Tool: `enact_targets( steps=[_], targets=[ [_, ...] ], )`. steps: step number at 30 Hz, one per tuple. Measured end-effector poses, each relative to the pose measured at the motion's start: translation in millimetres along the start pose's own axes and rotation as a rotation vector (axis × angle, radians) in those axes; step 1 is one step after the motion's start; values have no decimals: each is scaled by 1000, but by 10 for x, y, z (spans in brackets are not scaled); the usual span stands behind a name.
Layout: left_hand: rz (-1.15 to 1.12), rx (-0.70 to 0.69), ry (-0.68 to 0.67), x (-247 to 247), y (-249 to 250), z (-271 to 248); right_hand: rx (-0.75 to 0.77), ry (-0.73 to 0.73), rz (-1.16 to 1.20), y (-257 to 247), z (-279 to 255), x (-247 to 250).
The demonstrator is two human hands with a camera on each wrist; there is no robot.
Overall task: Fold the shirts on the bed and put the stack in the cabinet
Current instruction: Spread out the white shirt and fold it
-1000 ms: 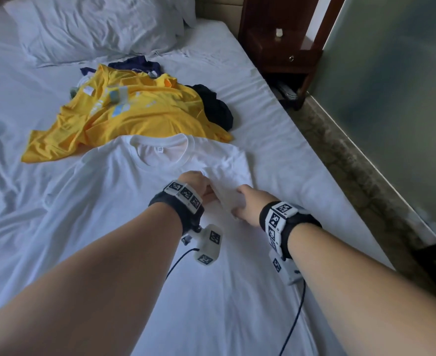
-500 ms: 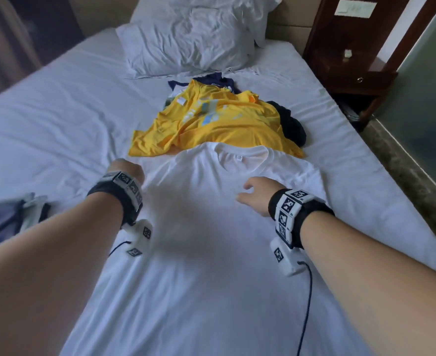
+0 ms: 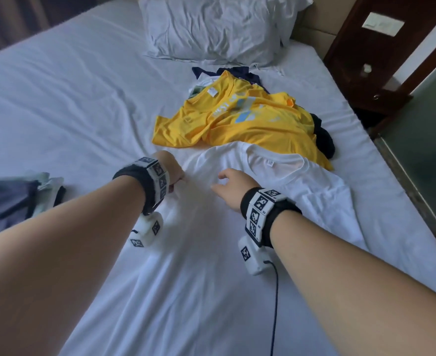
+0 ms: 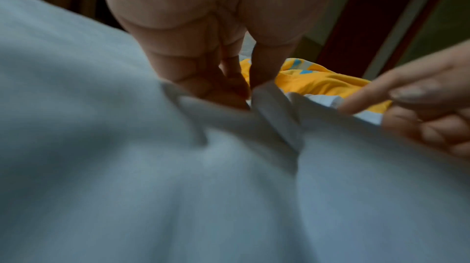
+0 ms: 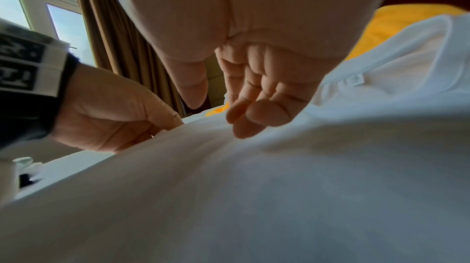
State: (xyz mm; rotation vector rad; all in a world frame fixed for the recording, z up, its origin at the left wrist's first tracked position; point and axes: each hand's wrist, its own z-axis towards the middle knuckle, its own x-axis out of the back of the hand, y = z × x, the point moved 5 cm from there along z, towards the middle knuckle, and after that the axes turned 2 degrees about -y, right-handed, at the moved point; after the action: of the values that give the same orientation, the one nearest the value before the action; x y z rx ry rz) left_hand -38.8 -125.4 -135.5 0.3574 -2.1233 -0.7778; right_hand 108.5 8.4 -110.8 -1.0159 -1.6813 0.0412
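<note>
A white shirt lies flat, front up, on the bed, its collar pointing away from me. My left hand is at the shirt's left shoulder; in the left wrist view its fingers pinch a fold of the white fabric. My right hand hovers just right of it with loosely curled fingers. In the right wrist view its fingertips touch the cloth and hold nothing. A crumpled yellow shirt lies beyond the collar on top of dark garments.
A white pillow is at the head of the bed. Folded dark and pale clothes sit at the left. A dark wooden nightstand stands at the back right. The bed's edge runs along the right above the floor.
My left hand left the right sleeve, crossed to the shirt's left shoulder and took hold of fabric. The right hand followed to the chest. The view swung left.
</note>
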Motion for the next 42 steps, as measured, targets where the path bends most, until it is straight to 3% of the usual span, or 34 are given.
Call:
enact_targets(
  steps=[6,10,13,17,19,24,26,30,34,38,40,42],
  targets=[
    [-44,167,-316,-105,-88,-119,-17,-40,37,-113,196,-213],
    [-177,93,-370,-150,-68,-155,-24,-5,135,-42,207,-235],
    [-436,19,-267,-72,-146,-162,-39,13,235,-5,196,-268],
    [-1081,-11,-79,143,-337,-265,-36,11,226,-10,190,-349],
    [-1167,-21,51,265,-446,-271,-12,0,164,-45,204,-368],
    [-1012,115,204,481,-576,-74,41,-84,-37,-161,287,-456],
    [-923,142,138,520,-563,14,62,-91,-109,-197,330,-470],
    [-721,46,-58,547,-491,70,50,-70,-209,-298,465,-379],
    [-522,23,119,757,-553,70,62,-55,-244,-451,582,-361],
    [-439,0,238,823,-557,49,137,69,-138,-573,595,-336],
    [-289,17,203,786,-581,59,201,89,-133,-610,559,-327],
    [-314,76,52,707,-656,106,271,24,-244,-630,501,-404]
  ],
)
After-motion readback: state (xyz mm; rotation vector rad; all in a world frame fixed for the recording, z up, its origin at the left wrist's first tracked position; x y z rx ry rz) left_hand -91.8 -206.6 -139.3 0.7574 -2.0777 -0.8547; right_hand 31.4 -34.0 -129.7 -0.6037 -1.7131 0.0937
